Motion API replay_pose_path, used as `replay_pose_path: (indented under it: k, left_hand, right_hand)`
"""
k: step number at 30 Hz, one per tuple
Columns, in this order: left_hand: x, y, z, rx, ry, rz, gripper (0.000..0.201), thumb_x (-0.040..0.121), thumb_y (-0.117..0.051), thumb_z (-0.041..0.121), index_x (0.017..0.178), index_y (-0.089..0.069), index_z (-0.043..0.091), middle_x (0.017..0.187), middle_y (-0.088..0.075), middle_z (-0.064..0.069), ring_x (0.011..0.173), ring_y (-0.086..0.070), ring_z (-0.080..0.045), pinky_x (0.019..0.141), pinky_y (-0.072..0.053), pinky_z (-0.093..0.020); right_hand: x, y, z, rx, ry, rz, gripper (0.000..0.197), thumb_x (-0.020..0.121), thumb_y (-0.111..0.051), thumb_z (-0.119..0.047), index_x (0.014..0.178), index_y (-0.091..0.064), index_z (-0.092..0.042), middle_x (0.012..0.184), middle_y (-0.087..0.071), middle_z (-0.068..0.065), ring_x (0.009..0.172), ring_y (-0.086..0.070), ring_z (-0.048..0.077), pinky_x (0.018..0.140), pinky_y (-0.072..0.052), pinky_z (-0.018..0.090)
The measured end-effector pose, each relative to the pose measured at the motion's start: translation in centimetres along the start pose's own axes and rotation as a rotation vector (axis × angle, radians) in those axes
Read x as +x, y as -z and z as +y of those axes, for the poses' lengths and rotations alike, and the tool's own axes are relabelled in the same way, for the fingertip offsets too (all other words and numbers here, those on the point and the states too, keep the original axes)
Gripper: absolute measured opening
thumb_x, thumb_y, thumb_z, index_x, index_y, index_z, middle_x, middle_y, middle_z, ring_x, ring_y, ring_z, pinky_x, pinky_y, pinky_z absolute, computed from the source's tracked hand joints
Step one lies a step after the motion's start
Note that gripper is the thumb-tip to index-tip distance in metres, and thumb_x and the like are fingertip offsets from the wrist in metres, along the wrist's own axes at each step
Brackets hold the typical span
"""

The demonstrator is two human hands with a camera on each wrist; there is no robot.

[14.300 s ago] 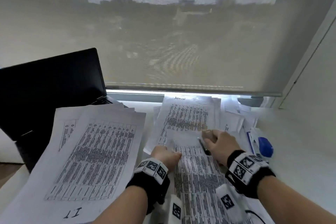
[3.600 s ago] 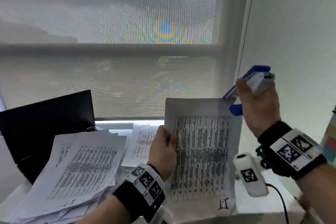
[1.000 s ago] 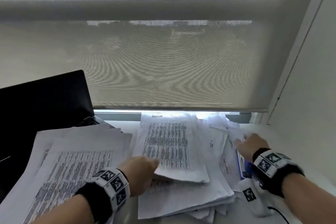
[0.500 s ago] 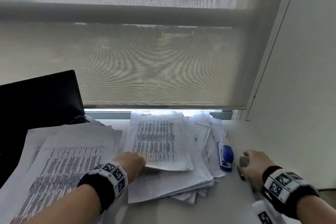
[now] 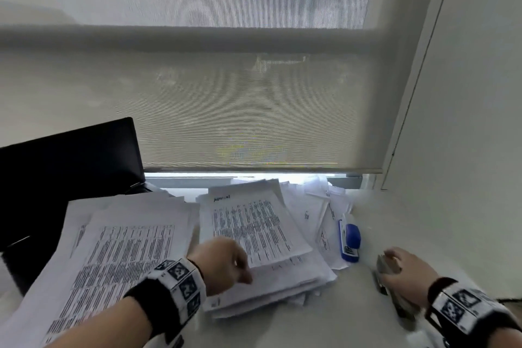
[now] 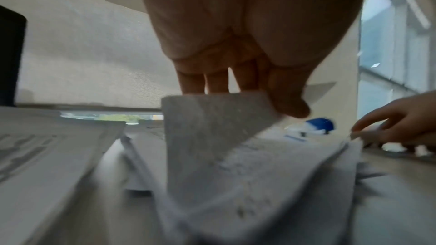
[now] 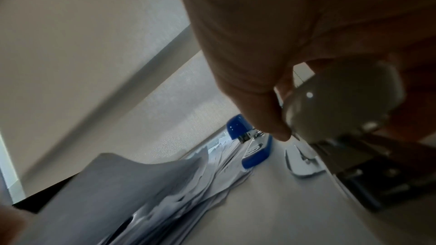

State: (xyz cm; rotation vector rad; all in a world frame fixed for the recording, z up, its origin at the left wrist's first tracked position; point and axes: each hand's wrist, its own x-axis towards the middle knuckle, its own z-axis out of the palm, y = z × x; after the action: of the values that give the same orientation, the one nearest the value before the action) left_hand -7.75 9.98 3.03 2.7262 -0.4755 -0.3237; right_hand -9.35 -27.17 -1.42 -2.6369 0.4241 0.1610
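**Q:** What lies on the table [image 5: 353, 308]?

**A:** The paper stack [image 5: 285, 280], centre, in front of you. Your left hand [image 5: 220, 265] pinches the near corner of the top sheets [image 5: 254, 223], lifted clear of the stack.

**Q:** And your right hand [image 5: 406, 268]?

**A:** Curled over the grey stapler [image 7: 330, 111], which rests on the table right of the stack. The blue stapler [image 5: 350, 240] lies at the stack's right edge.

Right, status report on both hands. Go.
Left hand pinches corner of top sheets, lifting it off pile. Right hand grips grey stapler on desk. Blue stapler lies between pile and right hand.
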Motion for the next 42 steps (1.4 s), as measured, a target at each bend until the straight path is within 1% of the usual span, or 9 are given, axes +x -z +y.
replay_pose_path:
  k: [4, 8, 12, 16, 20, 23, 27, 35, 42]
  left_hand:
    - [-2.5, -0.5, 1.7, -0.137, -0.093, -0.235, 0.032, 0.084, -0.068, 0.041, 0.094, -0.074, 0.011, 0.085, -0.069, 0.0, 0.078, -0.058, -0.005, 0.082, -0.049, -0.029]
    - [-4.0, -0.7, 3.4, -0.116, -0.081, -0.234, 0.03, 0.094, -0.061, 0.031, 0.119, -0.069, 0.015, 0.123, -0.066, 0.005, 0.105, -0.054, 0.001, 0.079, -0.034, -0.001]
    - [-5.6, -2.0, 5.3, -0.143, -0.168, -0.361, 0.032, 0.094, -0.06, 0.038, 0.122, -0.066, 0.024, 0.129, -0.064, 0.011, 0.12, -0.052, -0.001, 0.108, -0.023, -0.023]
    - [-6.2, -2.8, 6.1, -0.334, -0.199, -0.463, 0.038, 0.096, -0.051, 0.05, 0.11, -0.07, 0.019, 0.119, -0.068, 0.001, 0.108, -0.06, -0.007, 0.105, -0.039, -0.029]
    - [-4.2, -3.2, 3.9, -0.191, -0.06, -0.228, 0.042, 0.09, -0.05, 0.061, 0.105, -0.067, 0.027, 0.11, -0.063, 0.004, 0.104, -0.06, -0.024, 0.096, -0.047, -0.034]
    - [-3.7, -3.6, 1.2, 0.282, 0.054, -0.186, 0.059, 0.085, -0.06, 0.057, 0.137, -0.047, 0.031, 0.142, -0.043, 0.008, 0.13, -0.042, -0.023, 0.11, -0.033, -0.044]
    - [-3.3, -4.0, -1.2, 0.303, 0.226, -0.243, 0.091, 0.073, -0.064, 0.071, 0.148, -0.02, 0.045, 0.162, -0.013, 0.002, 0.148, -0.012, -0.031, 0.117, -0.006, -0.061]
    - [-2.2, -3.8, -2.2, 0.329, 0.33, -0.284, 0.126, 0.064, -0.059, 0.085, 0.155, 0.003, 0.024, 0.164, 0.008, -0.001, 0.15, 0.008, -0.033, 0.118, 0.006, -0.059]
    - [-1.1, -3.9, -3.0, 0.39, 0.244, -0.236, 0.137, 0.055, -0.062, 0.088, 0.155, -0.006, 0.013, 0.163, -0.009, -0.007, 0.149, -0.013, -0.031, 0.121, -0.004, -0.05]
  right_hand:
    - [-1.5, 1.0, 0.6, -0.038, -0.012, -0.022, 0.055, 0.077, -0.07, -0.02, 0.129, -0.052, -0.012, 0.129, -0.057, 0.01, 0.117, -0.055, 0.024, 0.098, -0.04, 0.025]
    - [-2.5, 2.5, 1.0, -0.064, 0.008, 0.016, 0.055, 0.072, -0.07, -0.011, 0.125, -0.056, -0.013, 0.126, -0.06, 0.011, 0.112, -0.057, 0.027, 0.095, -0.042, 0.028]
    - [-4.3, 5.5, -0.5, -0.012, 0.086, 0.104, 0.052, 0.07, -0.069, -0.005, 0.121, -0.059, -0.012, 0.104, -0.065, 0.009, 0.091, -0.062, 0.026, 0.08, -0.043, 0.028]
    - [-6.3, 7.3, -3.6, 0.008, 0.2, 0.137, 0.054, 0.071, -0.071, -0.008, 0.122, -0.058, -0.02, 0.096, -0.062, 0.002, 0.087, -0.061, 0.022, 0.078, -0.043, 0.026]
    - [-7.7, 6.0, -6.7, 0.018, 0.322, 0.099, 0.05, 0.074, -0.07, -0.013, 0.12, -0.057, -0.027, 0.092, -0.063, -0.005, 0.084, -0.061, 0.014, 0.063, -0.038, 0.007]
    - [-8.0, 3.5, -8.4, 0.023, 0.366, 0.018, 0.051, 0.076, -0.068, -0.017, 0.123, -0.054, -0.03, 0.098, -0.062, -0.006, 0.086, -0.061, 0.011, 0.068, -0.039, 0.011]
    - [-7.5, -0.7, -10.4, -0.001, 0.384, -0.121, 0.053, 0.081, -0.063, -0.024, 0.13, -0.047, -0.032, 0.109, -0.064, -0.004, 0.09, -0.064, 0.011, 0.08, -0.05, 0.021]
    - [-5.3, -5.2, -15.8, -0.07, 0.396, -0.204, 0.058, 0.085, -0.063, -0.033, 0.139, -0.045, -0.02, 0.122, -0.062, 0.0, 0.109, -0.059, 0.016, 0.095, -0.043, 0.024]
    - [-2.6, -9.4, -21.0, -0.129, 0.396, -0.191, 0.016, 0.085, -0.061, -0.04, 0.089, -0.058, -0.024, 0.093, -0.064, -0.002, 0.09, -0.061, 0.017, 0.078, -0.044, 0.025]
